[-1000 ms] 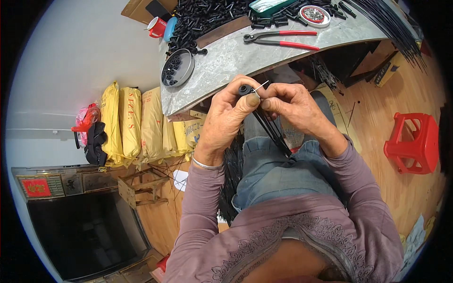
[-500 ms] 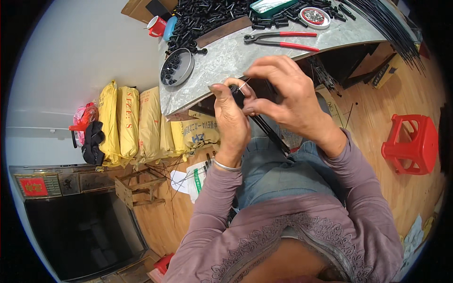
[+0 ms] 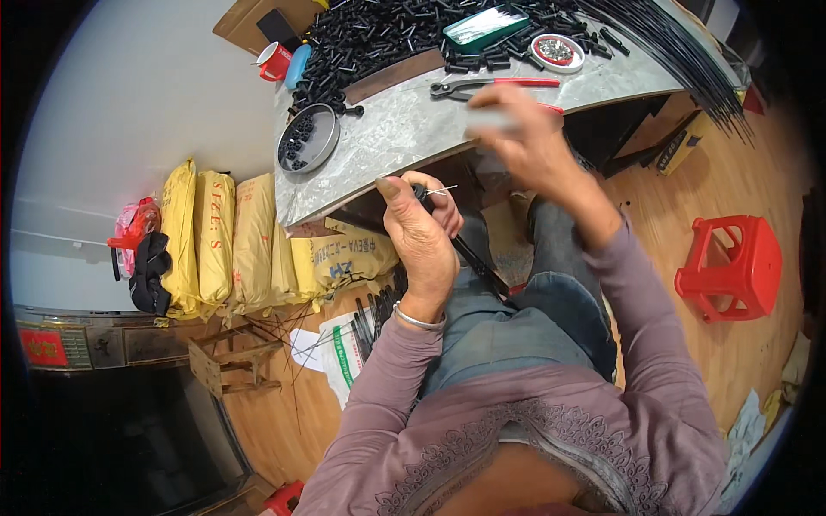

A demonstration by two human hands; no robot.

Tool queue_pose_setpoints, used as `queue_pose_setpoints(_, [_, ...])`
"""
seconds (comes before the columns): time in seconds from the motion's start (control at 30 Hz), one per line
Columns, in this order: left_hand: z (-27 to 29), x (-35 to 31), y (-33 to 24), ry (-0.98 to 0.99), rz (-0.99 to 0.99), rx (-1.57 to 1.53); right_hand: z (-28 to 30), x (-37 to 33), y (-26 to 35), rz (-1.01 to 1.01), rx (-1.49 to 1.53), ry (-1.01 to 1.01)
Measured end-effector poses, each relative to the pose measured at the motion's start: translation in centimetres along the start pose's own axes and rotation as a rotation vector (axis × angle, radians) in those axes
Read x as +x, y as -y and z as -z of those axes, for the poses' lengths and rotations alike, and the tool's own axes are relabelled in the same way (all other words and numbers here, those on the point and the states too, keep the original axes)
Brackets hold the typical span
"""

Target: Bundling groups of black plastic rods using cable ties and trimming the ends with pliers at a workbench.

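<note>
Closed around a bundle of thin black rods (image 3: 482, 268) is my left hand (image 3: 422, 236), held just off the table's front edge. A black end piece (image 3: 421, 193) sits between its thumb and fingers, with a thin pale wire (image 3: 442, 190) jutting out to the right. My right hand (image 3: 535, 146) is raised apart from the left one, over the table edge. Motion smears its fingertips, so whether they pinch anything is unclear. Behind it on the grey table (image 3: 387, 129) lie red-handled pincers (image 3: 527, 82), partly covered by the hand.
A heap of black parts (image 3: 379, 43) covers the back of the table. A round grey dish (image 3: 334, 142), a green scoop (image 3: 469, 41), a white dish (image 3: 578, 62) and long black rods (image 3: 697, 77) lie around it. Yellow sacks (image 3: 215, 232) stand left; a red stool (image 3: 740, 267) stands right.
My right hand has pulled away from the left hand, up and toward the pincers. My left hand keeps its grip on the rods, and the wire end now shows plainly. The view has shifted slightly.
</note>
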State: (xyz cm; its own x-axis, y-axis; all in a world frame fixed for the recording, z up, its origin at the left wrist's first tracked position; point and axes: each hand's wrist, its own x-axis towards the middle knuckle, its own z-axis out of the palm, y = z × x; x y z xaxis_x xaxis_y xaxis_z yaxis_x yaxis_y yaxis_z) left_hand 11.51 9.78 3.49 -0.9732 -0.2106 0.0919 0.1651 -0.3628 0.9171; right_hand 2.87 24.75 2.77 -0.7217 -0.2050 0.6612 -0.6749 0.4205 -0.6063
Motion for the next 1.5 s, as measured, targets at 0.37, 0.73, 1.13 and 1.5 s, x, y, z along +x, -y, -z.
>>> queue_pose_setpoints(0.37, [0.5,-0.2,0.0,-0.067,-0.014,0.045,-0.5,3.0,-11.5,0.238,-0.643,0.149])
queue_pose_setpoints(0.73, [0.9,0.5,0.1,-0.058,0.01,0.131,4.4,-2.4,0.8,-0.001,-0.117,0.202])
queue_pose_setpoints(1.13, [1.1,0.6,0.3,-0.089,0.015,0.123,5.6,-2.0,2.3,0.386,-0.562,0.111])
queue_pose_setpoints(1.5, [1.4,1.3,2.4,-0.04,-0.426,0.522,5.3,-8.0,3.3,-1.201,1.376,1.07])
